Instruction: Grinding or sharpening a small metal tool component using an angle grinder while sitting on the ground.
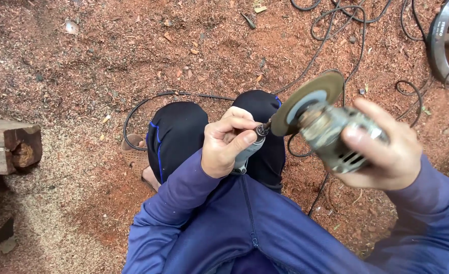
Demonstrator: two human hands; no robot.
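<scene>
Far left, a wood block (9, 146) sits on the sawdust ground (82, 66), well apart from me. Next, my sandal (134, 155) just beside my L knee, w/ a black cable (184, 94) looping past it. My left hand (228, 144) is over my knees, fingers curled tight round a small tool (252, 147), thumb pressed along the top; its tip touches the ctr of the disc (305, 103). The disc is tilted, mounted on the grinder (336, 136), which is up in front of my chest. My right hand (386, 149) wraps the grinder body, fingers closed round it, thumb on top. Far right, top corner, a metal ring (445, 43) lies among more cables.
</scene>
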